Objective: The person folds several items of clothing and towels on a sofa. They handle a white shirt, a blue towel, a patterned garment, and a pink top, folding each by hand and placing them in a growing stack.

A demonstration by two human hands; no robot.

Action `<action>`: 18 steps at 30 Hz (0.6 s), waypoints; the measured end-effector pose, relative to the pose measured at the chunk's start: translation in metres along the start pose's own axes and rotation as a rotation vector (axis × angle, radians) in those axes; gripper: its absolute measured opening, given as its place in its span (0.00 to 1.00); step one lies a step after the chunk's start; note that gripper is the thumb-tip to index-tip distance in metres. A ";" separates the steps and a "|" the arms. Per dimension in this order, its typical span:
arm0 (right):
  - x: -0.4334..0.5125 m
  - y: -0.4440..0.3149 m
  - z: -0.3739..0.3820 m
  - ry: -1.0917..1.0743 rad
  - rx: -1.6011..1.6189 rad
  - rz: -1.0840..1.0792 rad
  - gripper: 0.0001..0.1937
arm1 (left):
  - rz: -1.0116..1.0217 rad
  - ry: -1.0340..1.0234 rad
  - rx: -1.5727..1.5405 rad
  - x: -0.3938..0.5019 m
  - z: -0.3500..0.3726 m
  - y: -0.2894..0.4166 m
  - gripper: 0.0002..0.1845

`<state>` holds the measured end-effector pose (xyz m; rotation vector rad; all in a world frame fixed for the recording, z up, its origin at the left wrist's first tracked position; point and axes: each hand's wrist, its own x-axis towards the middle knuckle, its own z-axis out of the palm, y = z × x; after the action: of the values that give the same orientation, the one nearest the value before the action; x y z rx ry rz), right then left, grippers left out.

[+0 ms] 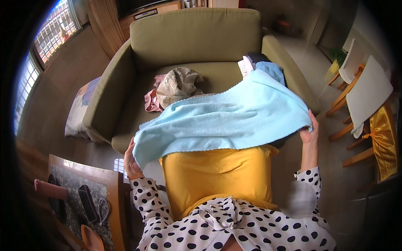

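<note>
A light blue towel (216,116) with a scalloped edge is stretched out between my hands above the sofa seat's front. My left hand (132,160) grips its near left corner. At the right end, my right hand (309,128) holds another corner. The fingers of both hands are partly hidden by the cloth. Behind the towel, a crumpled beige patterned garment (179,84) lies on the seat with pink cloth (151,102) beside it. Against the right armrest are a darker blue folded cloth (271,70), a striped folded cloth (245,67) and a black cloth (259,57).
The olive sofa (194,34) faces me. Yellow cloth (216,178) covers my lap. At lower left, a side table (114,200) carries a pink tumbler (51,189), a dark phone (88,203) and a brown tray (91,237). Chairs with white covers (369,94) stand right; a printed bag (78,116) sits left.
</note>
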<state>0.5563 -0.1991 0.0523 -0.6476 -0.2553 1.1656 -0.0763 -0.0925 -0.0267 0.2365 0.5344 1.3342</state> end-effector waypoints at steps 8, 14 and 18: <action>-0.006 -0.003 -0.008 0.002 -0.058 0.015 0.19 | 0.028 0.165 0.352 -0.043 0.000 -0.057 0.22; -0.015 0.015 0.004 0.117 -0.380 0.138 0.20 | 0.124 0.196 0.914 -0.054 -0.055 -0.079 0.13; 0.001 0.015 0.022 0.018 -0.437 0.124 0.21 | 0.308 0.305 0.732 -0.036 -0.050 -0.059 0.11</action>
<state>0.5340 -0.1876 0.0605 -1.0687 -0.4668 1.2321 -0.0550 -0.1476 -0.0883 0.7448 1.2811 1.4328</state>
